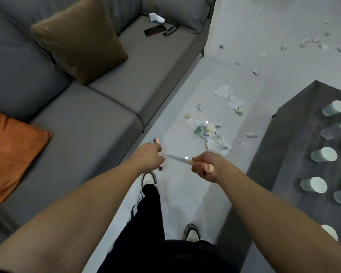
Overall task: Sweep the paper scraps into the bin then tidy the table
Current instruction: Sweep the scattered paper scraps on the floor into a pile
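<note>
Both hands grip one broom handle [177, 158], a pale shaft running between them. Left hand [149, 157] fingers curled round the shaft's lower part; right hand [205, 166] fingers wrapped round the pink upper end. Pink broom head [157, 141] shows partly behind the left hand, on the floor beside the grey sofa [98, 119].

Paper scraps [209, 133] heaped on the floor just beyond the hands; more scattered far right. Dark bench [283, 150] at right carries paper cups [324, 154] and a clear plastic bottle [335, 131].
</note>
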`<state>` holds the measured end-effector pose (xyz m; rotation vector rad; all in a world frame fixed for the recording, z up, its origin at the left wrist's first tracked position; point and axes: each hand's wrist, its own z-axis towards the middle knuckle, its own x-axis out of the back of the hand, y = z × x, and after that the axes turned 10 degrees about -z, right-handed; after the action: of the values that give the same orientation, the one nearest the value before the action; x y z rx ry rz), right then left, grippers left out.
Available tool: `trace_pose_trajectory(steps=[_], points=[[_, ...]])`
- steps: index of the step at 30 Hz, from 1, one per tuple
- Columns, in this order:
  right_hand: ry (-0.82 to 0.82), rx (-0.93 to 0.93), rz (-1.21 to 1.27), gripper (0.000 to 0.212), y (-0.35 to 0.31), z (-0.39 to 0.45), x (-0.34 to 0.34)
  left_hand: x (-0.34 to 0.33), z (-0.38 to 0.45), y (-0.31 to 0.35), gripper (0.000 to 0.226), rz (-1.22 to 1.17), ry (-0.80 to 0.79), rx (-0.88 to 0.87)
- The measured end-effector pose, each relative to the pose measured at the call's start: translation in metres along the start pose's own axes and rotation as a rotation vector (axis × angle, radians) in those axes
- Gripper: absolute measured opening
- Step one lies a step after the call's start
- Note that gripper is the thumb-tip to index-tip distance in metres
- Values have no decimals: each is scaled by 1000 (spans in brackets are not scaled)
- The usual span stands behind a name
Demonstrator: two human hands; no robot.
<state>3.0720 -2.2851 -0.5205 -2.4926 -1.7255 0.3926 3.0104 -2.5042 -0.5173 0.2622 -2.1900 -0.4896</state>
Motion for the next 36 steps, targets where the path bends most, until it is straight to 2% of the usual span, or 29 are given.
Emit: trace_pose_trajectory(steps=[5, 9, 12, 17, 21, 24, 27, 31, 36], points=[[288, 65, -143, 8, -42, 21, -18, 47, 71, -34, 47, 8, -69, 24], [391, 136, -259, 5, -93, 31, -59, 87, 116, -54, 49, -21, -117, 27], [410, 176, -236, 6, -121, 37, -95, 113, 144, -63, 49, -21, -132, 24], [334, 195, -112, 11, -172, 30, -117, 143, 184, -60, 46, -12, -100, 8], [212, 116, 96, 19, -202, 31, -102, 162, 217, -38, 47, 21, -94, -28], [157, 73, 191, 16, -219, 44, -80, 171, 242, -18, 50, 45, -109, -44], [217, 79, 174, 18, -249, 62, -49, 178, 276, 7, 49, 69, -129, -34], [394, 117, 96, 18, -299, 79, -12, 182, 318, 49, 49, 108, -146, -38], [430, 171, 48, 12, -352, 92, 20, 187, 366, 110, 49, 161, -139, -98]])
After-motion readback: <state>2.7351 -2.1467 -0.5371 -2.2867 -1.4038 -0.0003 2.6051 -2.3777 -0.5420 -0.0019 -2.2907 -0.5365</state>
